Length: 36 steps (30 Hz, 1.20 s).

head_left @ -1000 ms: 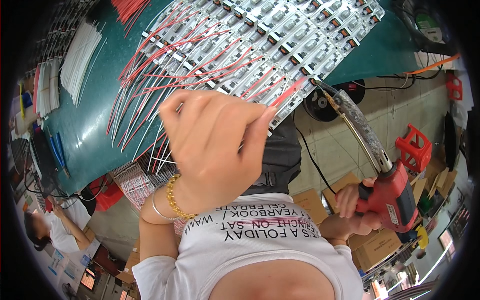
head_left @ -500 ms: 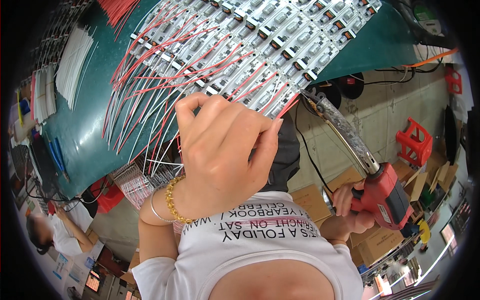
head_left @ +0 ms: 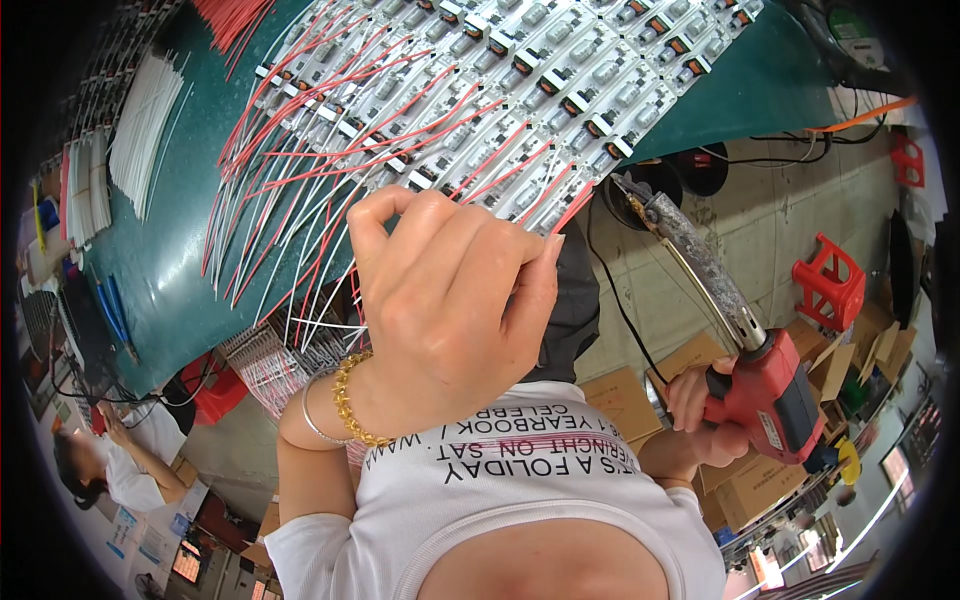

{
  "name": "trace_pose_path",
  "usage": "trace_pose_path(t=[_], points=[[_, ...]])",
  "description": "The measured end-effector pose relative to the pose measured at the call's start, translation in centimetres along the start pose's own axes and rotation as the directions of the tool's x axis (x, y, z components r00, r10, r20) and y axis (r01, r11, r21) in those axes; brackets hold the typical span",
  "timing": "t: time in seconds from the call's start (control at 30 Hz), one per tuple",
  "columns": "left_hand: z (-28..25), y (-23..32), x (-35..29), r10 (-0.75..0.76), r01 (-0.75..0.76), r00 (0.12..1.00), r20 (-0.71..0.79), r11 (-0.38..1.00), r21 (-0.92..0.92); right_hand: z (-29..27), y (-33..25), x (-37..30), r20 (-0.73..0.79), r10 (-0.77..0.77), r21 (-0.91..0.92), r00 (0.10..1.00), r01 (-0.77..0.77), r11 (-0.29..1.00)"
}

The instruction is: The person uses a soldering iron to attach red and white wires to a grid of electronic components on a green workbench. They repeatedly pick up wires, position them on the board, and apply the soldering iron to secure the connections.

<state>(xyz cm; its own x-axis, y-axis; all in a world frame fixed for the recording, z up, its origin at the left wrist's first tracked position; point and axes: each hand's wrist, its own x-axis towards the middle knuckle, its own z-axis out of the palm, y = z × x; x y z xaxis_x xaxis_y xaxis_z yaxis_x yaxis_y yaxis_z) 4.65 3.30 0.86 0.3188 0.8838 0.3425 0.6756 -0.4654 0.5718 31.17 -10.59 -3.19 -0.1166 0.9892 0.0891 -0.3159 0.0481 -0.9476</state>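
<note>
My left hand (head_left: pixel 450 280) is closed at the near edge of a panel of small circuit boards (head_left: pixel 540 90). Its thumb and index finger meet on red wire (head_left: pixel 572 208) that runs up to the panel's right corner; the other fingertips are hidden under the hand. In my right hand (head_left: pixel 700 412) is a red soldering gun (head_left: pixel 780 400), gripped by its handle with its trigger under my fingers. Its dark tip points up and left, just off the panel's corner. Red and white wires (head_left: pixel 290 190) fan from the boards toward the left.
The panel lies on a green-topped table (head_left: pixel 185 290). White wires (head_left: pixel 148 130) and a red wire bundle (head_left: pixel 235 25) lie at its left. Blue-handled pliers (head_left: pixel 115 310) are near its left edge. A red stool (head_left: pixel 828 283) and cardboard boxes stand right. A co-worker (head_left: pixel 130 455) sits lower left.
The soldering gun's tip has shifted slightly right, away from the panel's corner. The panel and wires have moved a little left; my left hand stays nearly still.
</note>
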Motion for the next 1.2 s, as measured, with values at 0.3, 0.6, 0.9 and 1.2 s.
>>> trace_pose_path(t=[0.3, 0.6, 0.9, 1.2], points=[[-0.9, 0.1, -0.1, -0.022, 0.021, 1.000, 0.018, 0.999, 0.046, 3.0, -0.4, 1.7, -0.211, 0.045, 0.004, 0.977, -0.046, 0.999], [-12.5, -3.0, 1.1, -0.437, 0.438, 0.899, 0.006, 0.899, -0.013, 3.1, -0.9, 5.3, -0.317, -0.005, -0.076, 0.948, -0.020, 0.997], [-0.5, -5.8, 7.2, 0.238, -0.229, 0.965, 0.106, 0.969, -0.094, 3.1, -0.8, 8.5, -0.210, -0.116, -0.100, 0.971, 0.097, 0.990], [-4.1, -7.7, 4.1, 0.143, -0.140, 0.962, 0.232, 0.990, -0.030, 4.8, -0.7, 11.0, -0.174, -0.146, -0.237, 0.974, 0.103, 0.966]])
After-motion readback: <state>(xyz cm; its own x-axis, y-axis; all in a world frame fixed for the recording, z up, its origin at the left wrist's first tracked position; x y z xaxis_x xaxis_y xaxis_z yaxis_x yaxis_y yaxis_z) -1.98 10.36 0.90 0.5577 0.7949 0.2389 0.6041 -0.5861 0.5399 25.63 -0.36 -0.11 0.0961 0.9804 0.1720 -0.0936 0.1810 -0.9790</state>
